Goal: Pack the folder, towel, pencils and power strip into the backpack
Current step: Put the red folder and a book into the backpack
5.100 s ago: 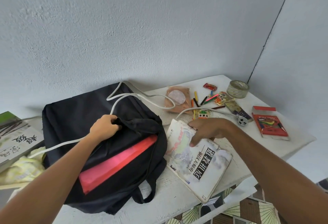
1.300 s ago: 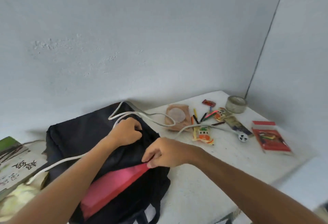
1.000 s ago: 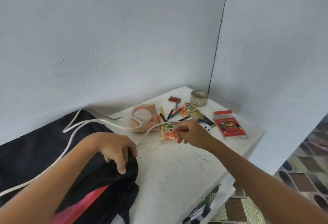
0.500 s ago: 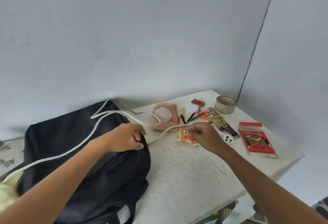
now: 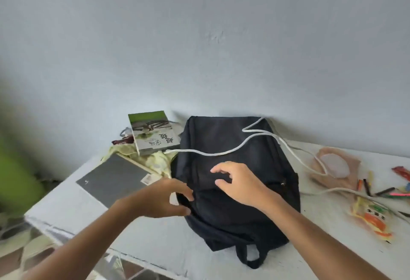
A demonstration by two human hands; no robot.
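The black backpack (image 5: 235, 182) lies flat in the middle of the white table (image 5: 93, 217), and nothing inside it shows. A white power cable (image 5: 221, 153) runs across its top and off to the right. My left hand (image 5: 162, 198) pinches the backpack's left edge between thumb and fingers. Just above the bag's front, my right hand (image 5: 243, 182) hovers with its fingers spread, holding nothing. A yellow-green towel (image 5: 156, 161) is bunched left of the bag. Loose coloured pencils (image 5: 377, 190) lie at the far right.
A green-covered book (image 5: 153, 133) rests on the towel, and a grey flat notebook (image 5: 115, 180) lies in front of it. To the right are a pink cloth piece (image 5: 335, 168), an orange snack packet (image 5: 372, 216) and a red wrapper (image 5: 402, 172). The table's front edge is near.
The view swung left. My right hand left the snack packet and came back over the backpack. My left hand shifted to the bag's left edge. The pink folder is out of sight.
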